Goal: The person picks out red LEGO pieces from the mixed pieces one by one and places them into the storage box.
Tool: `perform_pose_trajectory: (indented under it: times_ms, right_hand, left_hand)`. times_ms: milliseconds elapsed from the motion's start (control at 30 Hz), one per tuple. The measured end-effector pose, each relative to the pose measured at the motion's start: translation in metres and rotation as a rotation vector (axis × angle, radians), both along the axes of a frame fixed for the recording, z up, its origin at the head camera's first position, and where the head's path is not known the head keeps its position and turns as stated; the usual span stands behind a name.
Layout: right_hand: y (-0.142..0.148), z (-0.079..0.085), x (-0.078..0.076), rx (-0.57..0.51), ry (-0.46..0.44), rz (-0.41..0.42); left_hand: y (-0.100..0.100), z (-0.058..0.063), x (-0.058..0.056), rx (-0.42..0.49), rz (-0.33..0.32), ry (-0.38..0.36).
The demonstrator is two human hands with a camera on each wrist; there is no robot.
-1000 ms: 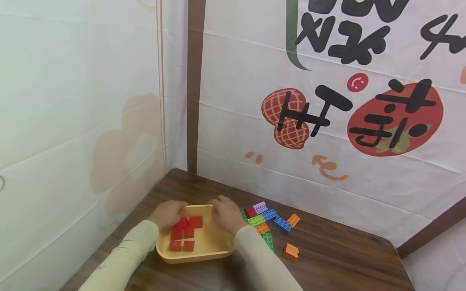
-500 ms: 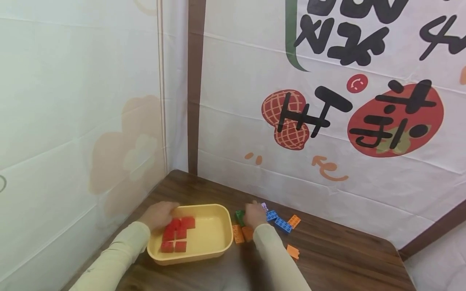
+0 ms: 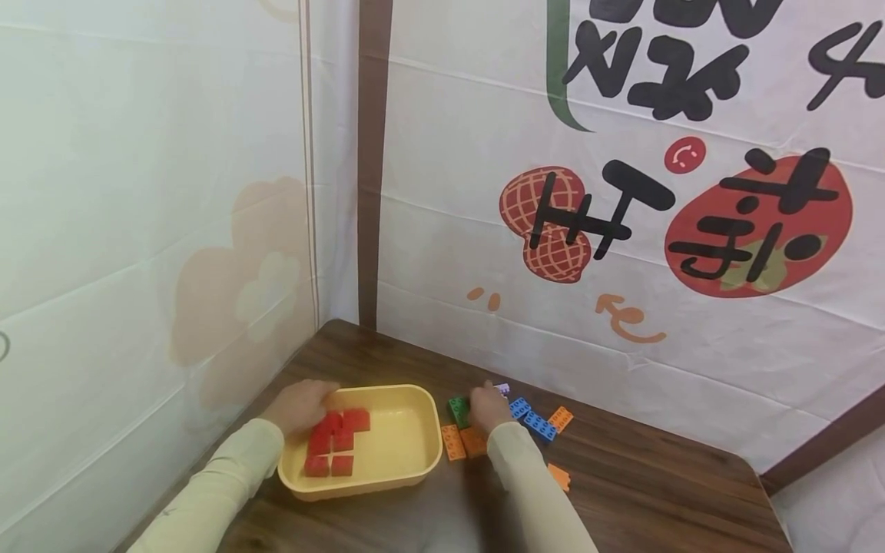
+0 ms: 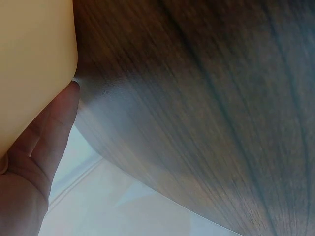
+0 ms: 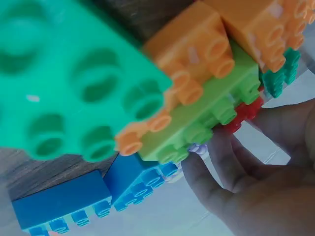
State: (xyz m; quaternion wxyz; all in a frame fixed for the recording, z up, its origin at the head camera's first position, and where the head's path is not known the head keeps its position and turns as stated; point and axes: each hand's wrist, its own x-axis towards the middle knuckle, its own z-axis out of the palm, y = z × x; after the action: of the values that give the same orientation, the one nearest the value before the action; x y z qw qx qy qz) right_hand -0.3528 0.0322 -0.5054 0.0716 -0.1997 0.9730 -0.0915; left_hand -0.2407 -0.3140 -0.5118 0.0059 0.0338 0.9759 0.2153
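Observation:
A yellow plastic basin (image 3: 404,449) stands on the table, with several red building bricks (image 3: 342,441) along its left part. My left hand (image 3: 299,407) holds the basin's left rim; in the left wrist view its fingers (image 4: 56,130) lie against the outer wall. To the right of the basin my right hand (image 3: 488,407) reaches down into a group of coloured bricks. A red brick (image 5: 244,114) sits between its thumb and fingers in the right wrist view, touching the end of a lime green brick (image 5: 216,105). The head view hides that red brick behind the hand.
Green (image 3: 458,412), orange (image 3: 452,443) and blue bricks (image 3: 539,425) lie around my right hand, and a purple brick (image 3: 502,389) is just behind it. One orange brick (image 3: 558,477) is partly hidden by the right forearm. Fabric walls (image 3: 442,322) border the table's back and left.
My right hand has left the basin's rim and moved right to the loose bricks, taking a red one between its fingers. The basin, still held by my left hand, has shifted slightly left.

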Motion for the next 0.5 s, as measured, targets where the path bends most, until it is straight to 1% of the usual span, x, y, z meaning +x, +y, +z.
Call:
perform_pose_trajectory:
  times_ms: [67, 200, 367, 500]
  right_hand:
    - [0.0, 0.0014, -0.0002, 0.01, -0.026, 0.008]
    - [0.0005, 0.0023, -0.0009, 0.03, -0.049, 0.032]
    - [0.0023, -0.0006, -0.004, 0.057, -0.041, 0.053]
    - [0.0045, -0.0046, -0.0076, 0.072, -0.027, 0.038]
  left_hand:
    - [-0.0003, -0.0009, -0.0006, -0.002, 0.001, 0.001]
    - [-0.0013, -0.0036, -0.0022, 0.004, 0.012, -0.004]
    - [-0.0005, -0.0049, -0.0021, 0.013, 0.022, -0.014]
    - [-0.0001, -0.0032, -0.0022, 0.01, 0.011, 0.003]
